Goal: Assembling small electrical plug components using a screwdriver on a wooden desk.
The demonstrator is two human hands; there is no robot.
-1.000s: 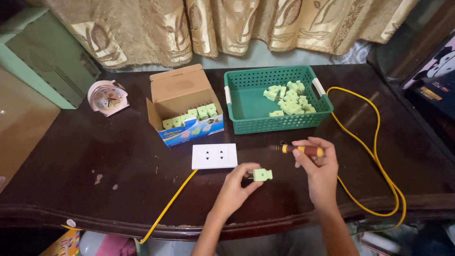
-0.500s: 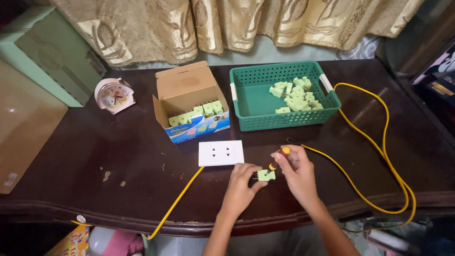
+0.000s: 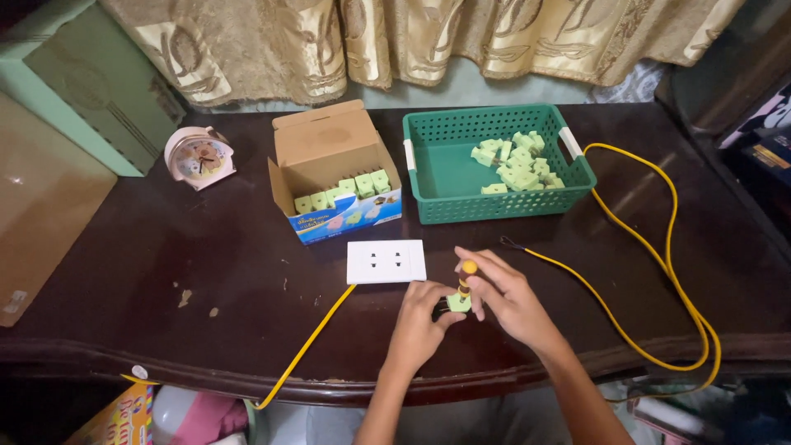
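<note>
My left hand (image 3: 418,321) pinches a small pale green plug piece (image 3: 458,303) against the dark wooden table (image 3: 148,280). My right hand (image 3: 507,298) grips a yellow-handled screwdriver (image 3: 466,276) held upright, tip down on that green piece. A white outlet plate (image 3: 386,261) lies just left of the hands, with a yellow cable (image 3: 309,342) running from it over the table's front edge.
A green plastic basket (image 3: 437,169) at the back holds several pale green pieces (image 3: 517,163). An open cardboard box (image 3: 334,148) with more green pieces stands beside it. A pink alarm clock (image 3: 196,156) sits far left. A second yellow cable (image 3: 659,272) loops at right.
The screwdriver went from lying sideways in my right hand to standing upright on the green piece. Both hands closed together over it.
</note>
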